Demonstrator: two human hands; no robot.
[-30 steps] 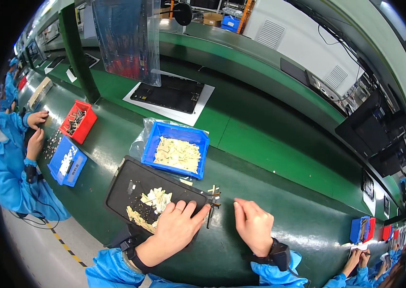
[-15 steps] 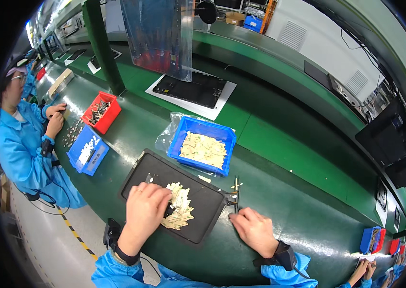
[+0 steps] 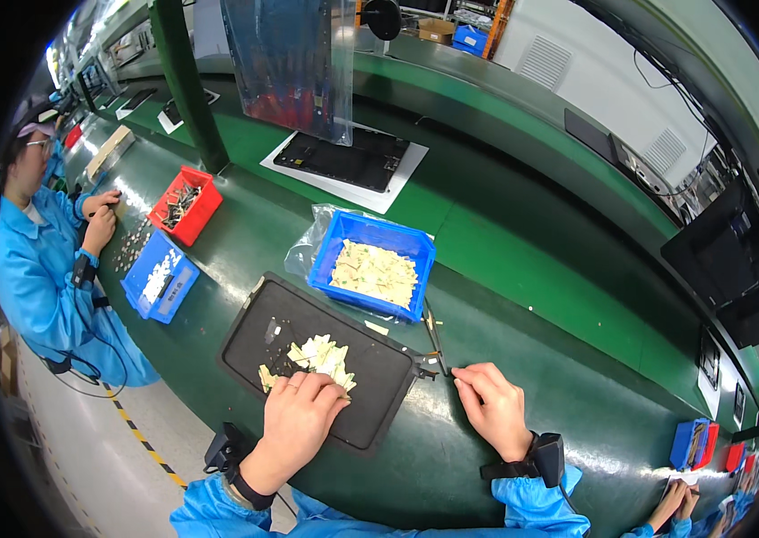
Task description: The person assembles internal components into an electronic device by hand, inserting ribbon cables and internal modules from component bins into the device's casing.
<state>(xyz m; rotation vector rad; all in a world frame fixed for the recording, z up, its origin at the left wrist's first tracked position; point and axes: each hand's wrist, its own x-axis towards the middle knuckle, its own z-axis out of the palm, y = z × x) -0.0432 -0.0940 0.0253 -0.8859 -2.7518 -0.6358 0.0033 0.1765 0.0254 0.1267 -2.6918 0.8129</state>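
My left hand [image 3: 303,408] curls over pale strips [image 3: 322,356] on the black tray [image 3: 378,386]; my right hand [image 3: 493,408] is pinched nearby; what either grips is unclear. Hasty sweeping could spill strips onto the worktop [image 3: 433,462].

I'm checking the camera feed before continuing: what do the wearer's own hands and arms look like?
Both the left hand and right hand are gloveless. Bright blue sleeves cover the forearms. Each wrist wears a black strap with a dark, boxy device; a thin dark cable shows at the right one.
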